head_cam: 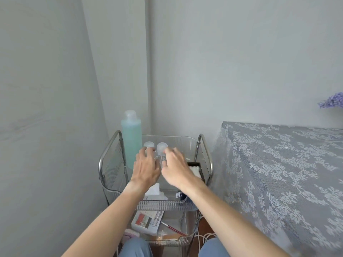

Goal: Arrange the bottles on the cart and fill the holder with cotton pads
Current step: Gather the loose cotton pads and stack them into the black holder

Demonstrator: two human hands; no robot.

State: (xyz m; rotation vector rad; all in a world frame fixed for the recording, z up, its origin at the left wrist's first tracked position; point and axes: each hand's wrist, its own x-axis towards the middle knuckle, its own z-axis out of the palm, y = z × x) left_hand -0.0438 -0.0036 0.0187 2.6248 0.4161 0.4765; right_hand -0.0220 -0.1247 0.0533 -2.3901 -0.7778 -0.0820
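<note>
- Head view: a clear plastic cart point(167, 204) with metal side handles stands in the corner of a room with plain pale grey walls point(222, 62).
- Its top tray is ribbed and see-through. A tall bottle of pale green liquid point(131, 143) stands upright at the tray's far left corner, its cap translucent.
- Two small clear bottles stand side by side near the middle of the far edge, just right of the tall one: the left small bottle point(149, 145) and the right small bottle point(161, 146), each with a frosted cap.
- The left hand point(146, 167) reaches over the tray with fingers curled round the left small bottle, grasping it below the cap.
- The right hand point(175, 168) pinches the right small bottle below its cap with curled fingertips.
- A dark-rimmed holder point(196, 170) sits against the tray's right edge, with white cotton pads showing inside it, partly hidden by the right wrist.
- Loose white cotton pads point(154, 191) lie near the tray's near edge, under the left forearm.
- The lower shelf carries a flat white box point(146, 222) and a thin red-handled stick point(172, 229).
- To the right of the cart stands a table draped in a blue-grey lace cloth point(287, 173), with purple flowers point(333, 101) at the frame's right edge.
</note>
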